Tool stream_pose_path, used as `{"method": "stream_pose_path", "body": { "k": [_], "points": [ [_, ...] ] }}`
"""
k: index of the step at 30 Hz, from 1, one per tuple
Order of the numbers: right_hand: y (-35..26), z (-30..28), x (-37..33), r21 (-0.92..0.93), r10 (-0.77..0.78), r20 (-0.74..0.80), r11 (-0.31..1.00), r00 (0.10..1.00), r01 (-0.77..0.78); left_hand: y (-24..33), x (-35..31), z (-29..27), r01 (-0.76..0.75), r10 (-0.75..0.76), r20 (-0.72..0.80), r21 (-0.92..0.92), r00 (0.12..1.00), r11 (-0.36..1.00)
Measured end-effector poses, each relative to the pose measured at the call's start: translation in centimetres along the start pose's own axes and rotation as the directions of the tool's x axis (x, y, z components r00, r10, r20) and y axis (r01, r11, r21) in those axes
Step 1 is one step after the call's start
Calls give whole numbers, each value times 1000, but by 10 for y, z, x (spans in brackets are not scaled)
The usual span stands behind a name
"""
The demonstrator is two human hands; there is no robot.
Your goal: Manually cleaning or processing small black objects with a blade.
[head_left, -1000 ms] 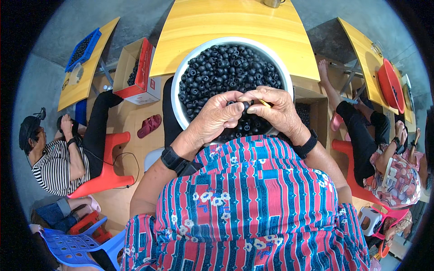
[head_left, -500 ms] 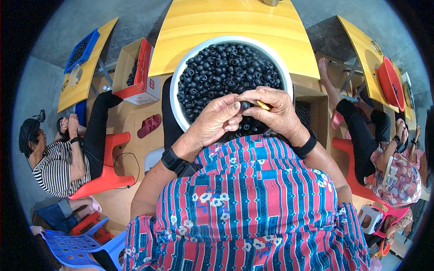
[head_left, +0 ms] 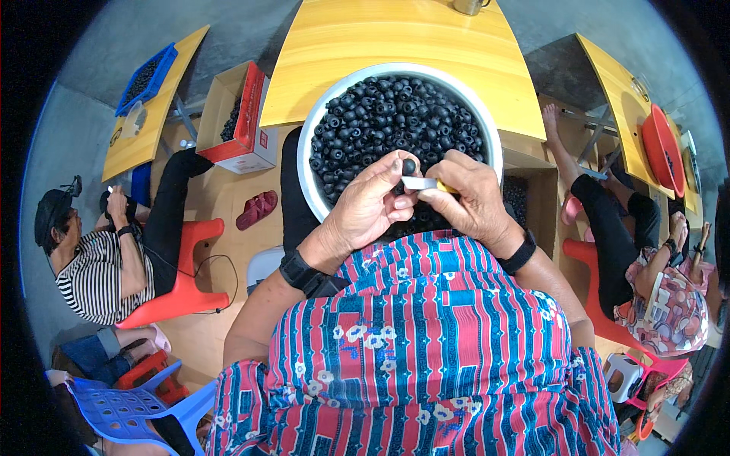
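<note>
Over a large metal basin (head_left: 306, 156) my two hands meet. My left hand (head_left: 369, 199) pinches a small black round part (head_left: 409, 166) between thumb and fingers. My right hand (head_left: 475, 199) grips a small knife (head_left: 417, 183) with a yellow handle. Its short pale blade points left, just beneath the black part; whether it touches cannot be made out. A heap of similar black parts (head_left: 388, 114), several showing a round hole, fills the basin below. Both wrists wear black bands.
The basin stands against a yellow table (head_left: 403, 34) with a metal cup (head_left: 470, 6). Cardboard boxes (head_left: 242, 163) holding black parts flank it. A person in stripes (head_left: 106, 273) sits left, another (head_left: 661, 304) right. A blue chair (head_left: 129, 403) stands behind left.
My right hand has turned the knife, so its blade now shows beside the black part. My left hand keeps its pinch. The whole view has shifted slightly.
</note>
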State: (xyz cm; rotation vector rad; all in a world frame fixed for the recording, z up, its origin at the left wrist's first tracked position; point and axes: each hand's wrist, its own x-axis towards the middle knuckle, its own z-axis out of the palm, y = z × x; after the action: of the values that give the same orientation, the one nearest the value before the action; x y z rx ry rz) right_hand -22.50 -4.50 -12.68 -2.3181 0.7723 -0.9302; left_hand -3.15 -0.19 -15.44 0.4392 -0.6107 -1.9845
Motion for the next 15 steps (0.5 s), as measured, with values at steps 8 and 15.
{"method": "stream_pose_path", "body": {
  "k": [8, 15],
  "points": [
    [-1, 5, 1, -45, 16, -52, 999, 999, -18, 1, -1, 1, 20, -20, -6, -12, 1000, 1000],
    [0, 6, 1, -56, 15, -68, 998, 998, -19, 1, -2, 0, 13, -13, 8, -16, 1000, 1000]
  ]
}}
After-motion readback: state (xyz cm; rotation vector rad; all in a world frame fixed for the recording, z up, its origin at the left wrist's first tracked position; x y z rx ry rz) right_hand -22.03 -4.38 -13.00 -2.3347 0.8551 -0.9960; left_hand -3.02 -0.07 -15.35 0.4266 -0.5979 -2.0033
